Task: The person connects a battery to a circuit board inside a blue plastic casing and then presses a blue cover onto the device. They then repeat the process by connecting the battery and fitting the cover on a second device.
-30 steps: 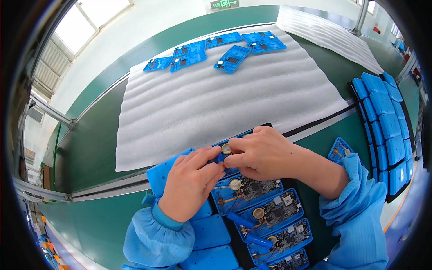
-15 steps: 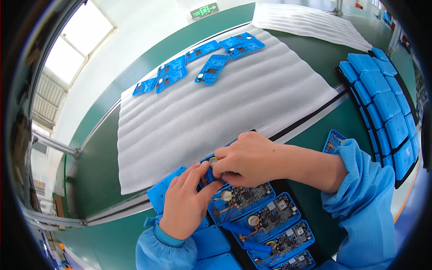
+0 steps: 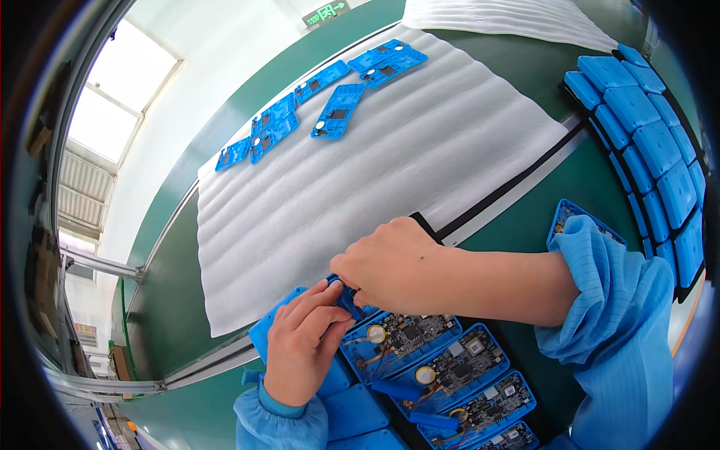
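Observation:
Both my hands meet over the farthest open blue housing [image 3: 367,310] of a row, covering most of it. My left hand [image 3: 304,349] has its fingers bent and thumb pressed in, pinching at a dark blue piece [image 3: 348,301] whose full shape is hidden. Reaching across from the right, my right hand [image 3: 390,266] is curled knuckles up beside it, its fingertips mostly out of sight. Nearer to me lie open housings with circuit boards [image 3: 465,360], each with a round coin-like cell [image 3: 425,375] and thin wires. Blue cylinders [image 3: 397,390] rest at the left ends of two of them.
Plain blue covers [image 3: 356,409] lie left of the row. White foam sheet [image 3: 375,172] spreads beyond, with several open blue housings [image 3: 339,112] at its far side. A black tray of blue cases [image 3: 656,146] stands right; one open housing [image 3: 577,219] sits by my right sleeve.
My right hand has shifted slightly left and turned over the housing, hiding the round cell seen at my fingertips before. My left fingers have bent further. The view has tilted a little.

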{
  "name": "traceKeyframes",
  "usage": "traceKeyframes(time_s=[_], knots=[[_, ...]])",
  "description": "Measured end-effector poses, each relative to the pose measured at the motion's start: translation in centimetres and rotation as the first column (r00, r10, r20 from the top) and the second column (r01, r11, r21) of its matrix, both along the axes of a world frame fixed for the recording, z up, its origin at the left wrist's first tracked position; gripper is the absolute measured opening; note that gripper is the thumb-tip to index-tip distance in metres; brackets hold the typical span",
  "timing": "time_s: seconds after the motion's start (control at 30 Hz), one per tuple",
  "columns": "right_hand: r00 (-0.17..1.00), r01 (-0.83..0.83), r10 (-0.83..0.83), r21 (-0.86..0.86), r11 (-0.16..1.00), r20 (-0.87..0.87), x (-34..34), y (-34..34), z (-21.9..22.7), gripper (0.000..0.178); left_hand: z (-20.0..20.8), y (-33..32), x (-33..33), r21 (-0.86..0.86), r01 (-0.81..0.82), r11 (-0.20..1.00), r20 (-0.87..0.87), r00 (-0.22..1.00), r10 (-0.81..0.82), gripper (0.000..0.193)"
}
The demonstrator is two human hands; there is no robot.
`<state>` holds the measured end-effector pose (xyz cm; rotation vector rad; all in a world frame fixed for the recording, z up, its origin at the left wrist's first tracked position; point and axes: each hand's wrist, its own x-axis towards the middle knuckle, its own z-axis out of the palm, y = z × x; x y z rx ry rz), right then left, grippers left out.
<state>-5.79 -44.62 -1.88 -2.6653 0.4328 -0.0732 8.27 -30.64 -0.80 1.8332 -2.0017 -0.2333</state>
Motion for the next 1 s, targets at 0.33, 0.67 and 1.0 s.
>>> traceKeyframes(time_s=[0.33, 0.67, 1.0], knots=[[0.987, -0.085, 0.084, -0.002, 0.996, -0.135, 1.2, -1.9, 1.4, 0.028, -0.5, 0.4, 0.4, -0.109, 0.055, 0.993, 0.053, 0.997, -0.050, 0.013], [0.511, 0.859, -0.857, -0.002, 0.512, 0.071, 8.7, -14.4, -1.1, 0.049, -0.9, 0.9, 0.5, -0.066, 0.068, 0.995, -0.006, 0.998, -0.068, 0.010], [0.697, 0.467, -0.709, 0.682, 0.562, 0.107, 3.0, -10.7, 1.1, 0.030, 0.0, 1.2, 0.3, -0.117, 0.089, 0.989, 0.068, 0.994, -0.082, 0.018]])
